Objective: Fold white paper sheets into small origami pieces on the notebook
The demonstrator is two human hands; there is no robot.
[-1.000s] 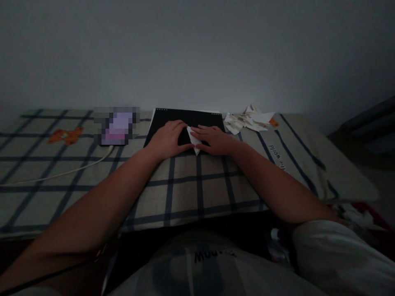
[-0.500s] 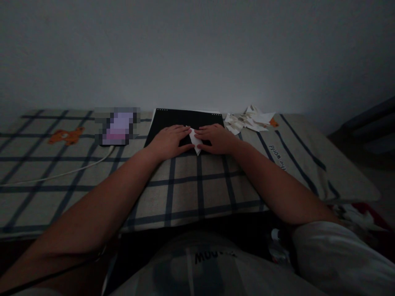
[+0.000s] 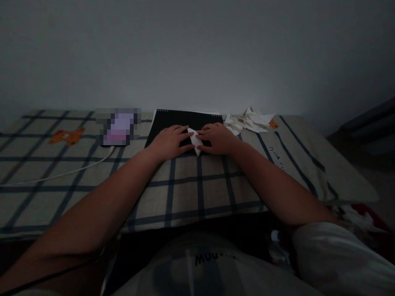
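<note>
Head view: both hands pressing flat on small white folded paper (image 3: 195, 139), lying on black pad (image 3: 173, 119) at far centre of checked cushion (image 3: 197, 189). Left hand (image 3: 168, 142) & right hand (image 3: 219, 139) pinning it, fingers extended. Judgement: keep edges aligned, crease w/ fingertip pressure.

Left hand (image 3: 169, 142) and right hand (image 3: 218, 139) press a small folded white paper (image 3: 195, 140) onto a black rectangular notebook (image 3: 185, 119) near the checked fabric surface's (image 3: 197, 185) far edge.
</note>
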